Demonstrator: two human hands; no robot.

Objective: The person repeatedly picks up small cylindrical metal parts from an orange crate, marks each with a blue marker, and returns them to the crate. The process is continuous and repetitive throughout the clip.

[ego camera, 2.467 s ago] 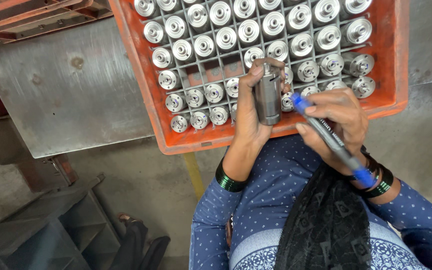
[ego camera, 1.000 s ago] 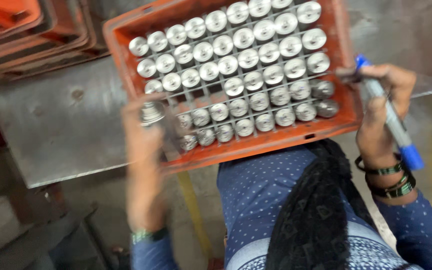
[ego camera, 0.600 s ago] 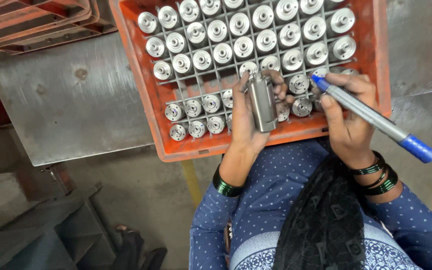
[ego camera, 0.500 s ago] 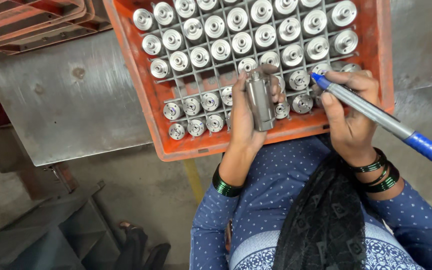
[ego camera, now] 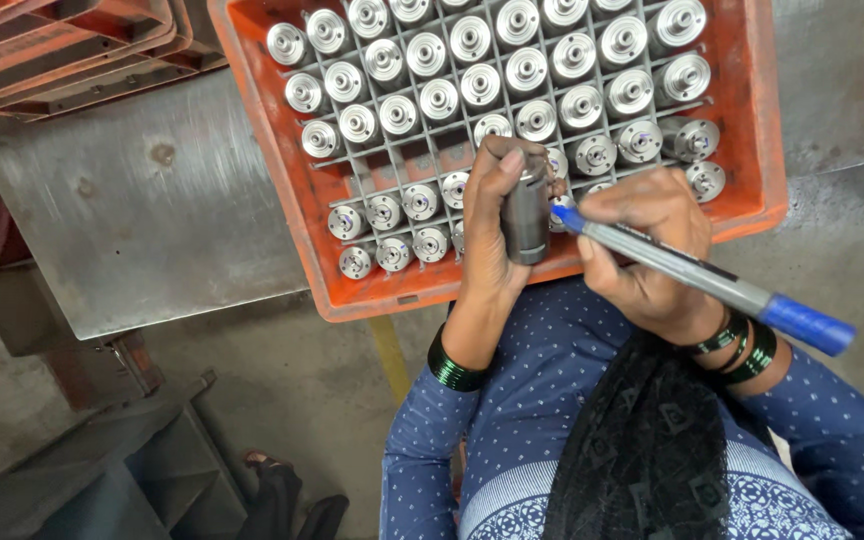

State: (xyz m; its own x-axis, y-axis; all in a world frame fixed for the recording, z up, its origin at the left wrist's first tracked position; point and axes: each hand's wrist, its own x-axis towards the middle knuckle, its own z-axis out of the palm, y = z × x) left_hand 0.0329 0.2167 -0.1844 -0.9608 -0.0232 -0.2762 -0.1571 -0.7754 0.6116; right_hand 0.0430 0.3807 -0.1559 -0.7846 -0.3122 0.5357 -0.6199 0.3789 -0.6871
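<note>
Head view, looking down. The left hand (ego camera: 492, 235) is wrapped around a grey metal cylinder (ego camera: 525, 212), held upright over the near edge of an orange crate (ego camera: 297, 215), thumb across its top end. The right hand (ego camera: 647, 250) is closed on a blue marker pen (ego camera: 697, 278), gripped as for writing; the tip touches the right side of the cylinder, and the blue cap end points off toward the right. The two hands lie just beside each other above the crate's near rim.

The crate rests on a metal table (ego camera: 132, 220), its near side hanging past the table's near edge. Its grid of compartments holds many more cylinders (ego camera: 472, 40) standing on end (shiny round tops showing); a few compartments near the left hand stand open. More orange crates (ego camera: 62, 45) are stacked at the table's far left corner.

Dark green bangles (ego camera: 452, 368) ring the left wrist; similar ones (ego camera: 742, 345) ring the right. Both arms wear blue dotted sleeves (ego camera: 512, 410), and a black scarf (ego camera: 652, 450) hangs between them.
</note>
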